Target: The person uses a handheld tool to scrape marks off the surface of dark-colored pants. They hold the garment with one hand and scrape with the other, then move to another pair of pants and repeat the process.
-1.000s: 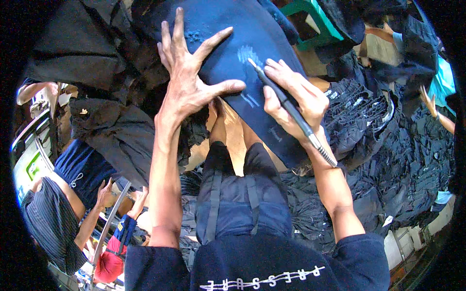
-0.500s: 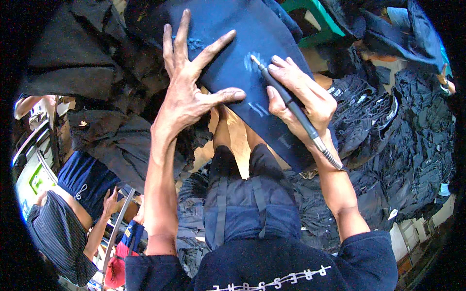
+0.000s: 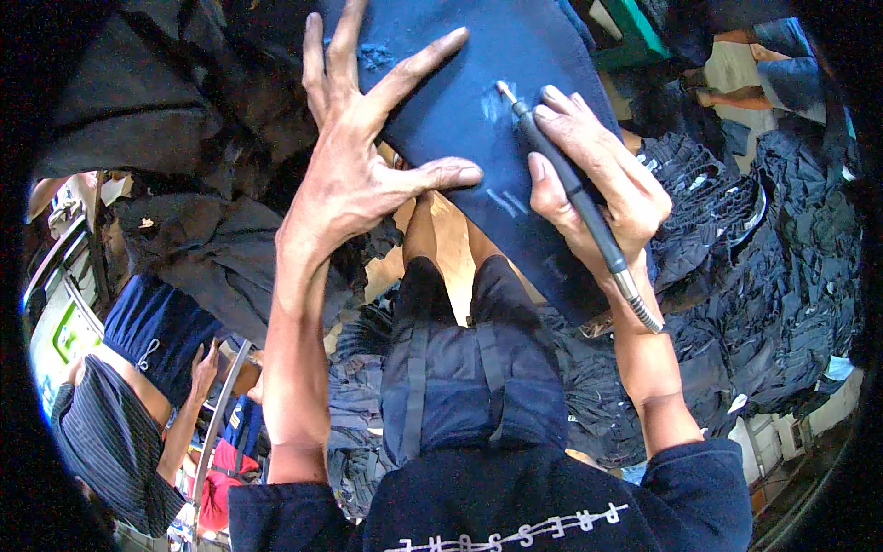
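A dark blue denim-like cloth (image 3: 451,110) lies stretched in front of me. My left hand (image 3: 354,175) rests on its left side, fingers spread wide and thumb pointing right. In my right hand (image 3: 612,175) is a pen-shaped rotary tool (image 3: 581,198), black with a metal spring sleeve at its rear, gripped between thumb and fingers. The tool's slim tip meets the cloth at a pale, scuffed patch (image 3: 493,106). Below that patch are short whitish strokes (image 3: 506,202). A frayed blue spot (image 3: 374,57) shows beyond my left hand's fingers.
Heaps of dark garments (image 3: 773,248) lie at the right. Black cloth (image 3: 184,83) is spread at the far left. A green plastic piece (image 3: 639,32) stands at the back. Another person in a striped top (image 3: 115,442) is at the left, beside a metal bar (image 3: 216,419).
The tool tip has shifted slightly farther up on the scuffed patch. Cloth and right hand sit a little farther right in view. My left hand stays spread on the cloth.
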The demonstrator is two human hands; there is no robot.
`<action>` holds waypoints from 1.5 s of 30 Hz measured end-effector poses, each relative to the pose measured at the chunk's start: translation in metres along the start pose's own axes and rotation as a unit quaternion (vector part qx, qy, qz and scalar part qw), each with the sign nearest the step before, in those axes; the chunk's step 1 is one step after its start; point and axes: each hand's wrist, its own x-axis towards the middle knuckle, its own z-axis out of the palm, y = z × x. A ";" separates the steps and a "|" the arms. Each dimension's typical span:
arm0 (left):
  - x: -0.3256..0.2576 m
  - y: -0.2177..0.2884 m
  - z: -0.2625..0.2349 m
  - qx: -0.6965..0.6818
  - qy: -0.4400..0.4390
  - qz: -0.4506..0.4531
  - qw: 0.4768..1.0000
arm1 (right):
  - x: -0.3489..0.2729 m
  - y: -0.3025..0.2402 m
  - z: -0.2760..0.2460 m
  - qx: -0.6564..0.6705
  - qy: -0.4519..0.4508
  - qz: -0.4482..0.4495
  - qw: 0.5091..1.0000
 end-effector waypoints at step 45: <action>0.001 0.005 -0.005 0.007 -0.036 -0.036 0.999 | -0.004 -0.001 -0.004 -0.013 0.005 0.007 1.000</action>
